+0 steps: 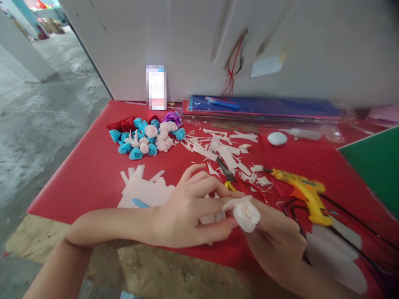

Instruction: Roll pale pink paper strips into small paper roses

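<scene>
A white paper rose (247,216) is held over the front of the red table, its spiral centre facing up. Thumb and fingers of my left hand (190,207) pinch a loose petal strip at the rose's left side. My right hand (277,241) closes round the rose from below; its fingertips are mostly hidden. Beyond the hands lie pliers (226,169) with red and yellow handles, among white paper scraps (229,158). To the right rests a yellow glue gun (307,193). White paper sheets (140,193) with a blue pen (140,203) are left of my left hand.
Finished blue, white, red and purple paper roses (145,139) cluster at the back left. A phone (156,88) leans on the white wall. Blue wrapped sheets (264,107) lie along the back. A white egg-shaped piece (277,138) and a green board (374,166) are right. Black cords trail from the glue gun.
</scene>
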Available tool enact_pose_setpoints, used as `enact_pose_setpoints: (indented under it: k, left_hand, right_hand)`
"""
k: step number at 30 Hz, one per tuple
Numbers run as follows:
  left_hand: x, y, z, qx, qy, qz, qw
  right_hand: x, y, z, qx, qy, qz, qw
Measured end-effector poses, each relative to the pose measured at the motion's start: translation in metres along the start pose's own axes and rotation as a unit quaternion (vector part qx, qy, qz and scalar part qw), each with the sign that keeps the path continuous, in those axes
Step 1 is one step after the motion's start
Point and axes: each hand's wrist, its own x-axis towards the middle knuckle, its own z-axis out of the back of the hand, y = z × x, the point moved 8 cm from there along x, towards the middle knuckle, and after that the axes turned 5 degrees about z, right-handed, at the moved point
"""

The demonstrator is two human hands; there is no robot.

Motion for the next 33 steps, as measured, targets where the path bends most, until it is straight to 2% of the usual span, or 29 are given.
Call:
enact_pose_setpoints:
  k: [6, 19, 28, 33]
  left_hand:
    - [0.000, 0.000, 0.002, 0.054, -0.001, 0.000, 0.999]
    - [0.000, 0.004, 0.001, 0.032, 0.016, -0.006, 0.999]
    - [-0.003, 0.002, 0.001, -0.002, 0.017, -0.033, 0.999]
    - [-0.002, 0.002, 0.001, -0.025, 0.028, -0.031, 0.999]
  right_hand:
    - [0.002, 0.003, -0.002, 0.009, 0.007, 0.009, 1.000]
    - [0.004, 0.009, 0.000, -0.075, -0.002, 0.073, 0.995]
    - [0.006, 0.004, 0.002, -0.072, 0.011, 0.000, 0.997]
    - [-0.007, -0.010, 0.005, -0.069, -0.018, -0.073, 0.995]
